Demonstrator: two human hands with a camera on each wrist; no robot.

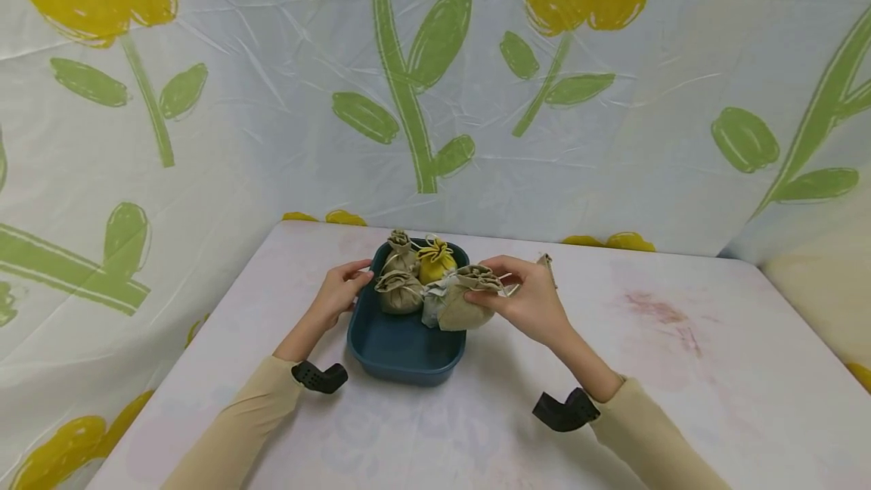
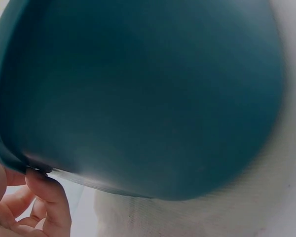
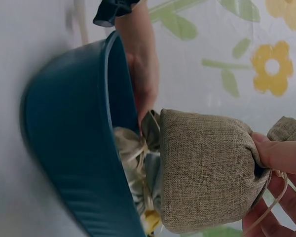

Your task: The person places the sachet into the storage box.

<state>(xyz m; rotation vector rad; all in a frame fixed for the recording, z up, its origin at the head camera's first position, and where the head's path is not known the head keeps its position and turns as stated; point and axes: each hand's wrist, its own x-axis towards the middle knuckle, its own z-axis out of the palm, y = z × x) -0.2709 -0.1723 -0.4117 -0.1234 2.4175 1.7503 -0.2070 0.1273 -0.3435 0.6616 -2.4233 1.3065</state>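
A dark blue-green plastic bin point(image 1: 401, 375) sits on the table. My left hand point(image 1: 336, 293) grips its left rim, fingertips at the edge; the left wrist view shows that bin's wall point(image 2: 138, 108) up close. With thumb and fingers, my right hand point(image 1: 534, 305) pinches the gathered neck of a tan burlap drawstring pouch point(image 3: 207, 168), held over the bin's right rim. Inside the bin stand a yellow drawstring pouch point(image 1: 435, 267), a shiny beige pouch point(image 1: 400, 295), another beige one point(image 1: 401, 255) behind it, and a pale grey one point(image 1: 433, 305) partly hidden by the burlap pouch.
The pale patterned tabletop point(image 1: 653, 399) extends around the bin, with reddish smudges at right. A flower-print cloth point(image 1: 272, 97) hangs behind and at the sides. A small tan piece point(image 1: 547, 267) shows past my right hand; I cannot tell what it is.
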